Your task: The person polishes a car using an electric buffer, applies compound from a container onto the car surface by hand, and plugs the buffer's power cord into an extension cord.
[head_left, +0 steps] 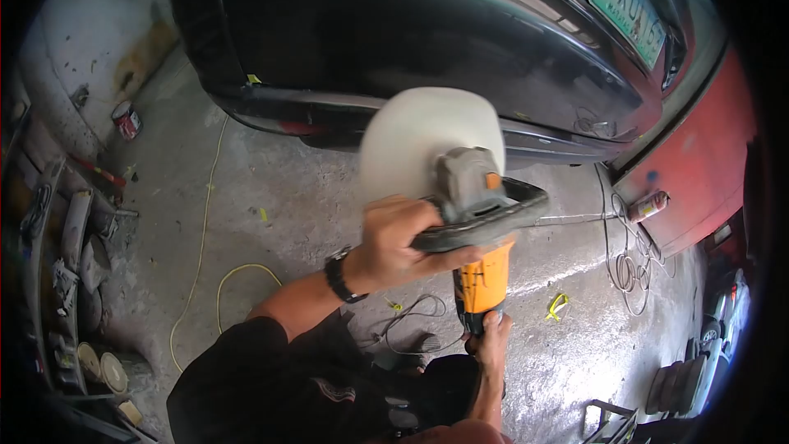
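Observation:
A yellow and black power polisher (483,275) with a round white pad (411,136) is held up in front of me. My left hand (401,238), with a black watch on its wrist, wraps round the polisher's black front handle (477,226). Lower down, my right hand (493,341) grips the rear end of the tool's body. The pad overlaps the lower edge of the dark car bumper (394,41); whether it touches the bumper I cannot tell. Part of the bumper is hidden behind the pad.
A yellow cord (205,222) runs over the concrete floor at left, and coiled cables (629,267) lie at right. A red can (126,120) stands by the left wall. A bottle (648,206) is beside the red panel (699,173). Cluttered shelves (62,279) line the left.

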Available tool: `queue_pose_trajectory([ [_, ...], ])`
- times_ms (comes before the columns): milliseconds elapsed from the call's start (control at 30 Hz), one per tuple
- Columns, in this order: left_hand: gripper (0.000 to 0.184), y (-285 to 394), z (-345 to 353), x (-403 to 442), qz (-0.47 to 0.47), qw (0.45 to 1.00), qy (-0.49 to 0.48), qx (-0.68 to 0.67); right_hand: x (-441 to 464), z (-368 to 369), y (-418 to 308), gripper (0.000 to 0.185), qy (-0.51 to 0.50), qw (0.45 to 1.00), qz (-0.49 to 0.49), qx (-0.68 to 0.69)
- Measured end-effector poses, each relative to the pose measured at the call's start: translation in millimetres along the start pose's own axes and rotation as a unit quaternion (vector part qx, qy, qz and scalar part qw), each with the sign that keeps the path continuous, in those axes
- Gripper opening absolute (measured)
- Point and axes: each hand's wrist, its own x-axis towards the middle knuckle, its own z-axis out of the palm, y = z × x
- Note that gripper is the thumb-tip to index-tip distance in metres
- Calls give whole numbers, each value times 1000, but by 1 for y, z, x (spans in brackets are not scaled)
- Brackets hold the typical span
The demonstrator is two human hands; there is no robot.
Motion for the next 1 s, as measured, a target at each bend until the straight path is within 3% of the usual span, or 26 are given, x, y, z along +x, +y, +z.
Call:
queue_pose_trajectory([
  [133,45,-10,15,-1,39,999,9,-12,-1,-7,5,91,8,999,33,-8],
  [233,48,-9,-8,-10,32,999,19,16,2,10,1,93,10,999,-16,-29],
  [267,49,-9,-23,-17,25,998,28,41,5,6,8,75,-25,999,16,-26],
  [300,50,-8,-38,-25,19,997,36,66,3,13,2,70,-43,999,4,-27],
  [367,55,-9,-71,-49,-21,987,121,102,2,42,-32,59,-76,996,-22,-26],
  [433,62,-14,-104,-72,-5,950,228,215,1,70,-67,66,-146,987,-45,-40],
  [500,68,-14,-132,-88,-84,929,309,184,6,91,-78,61,-194,976,-19,-100],
  [600,70,-19,-169,-95,-109,937,291,162,10,103,-91,55,-225,966,13,-128],
  [700,66,-10,-147,-80,-34,919,286,271,10,101,-77,53,-196,976,9,-97],
  [833,54,2,-113,-47,-14,983,89,158,2,65,-46,67,-118,990,-41,-61],
  [867,51,3,-101,-37,-9,991,68,117,2,51,-27,72,-93,992,-72,-51],
  [933,49,-1,-75,-28,-11,998,50,36,-1,24,-7,87,-65,995,-37,-64],
  [1000,48,-5,-61,-27,-14,998,62,-8,-16,22,-33,81,-31,998,-11,-58],
])
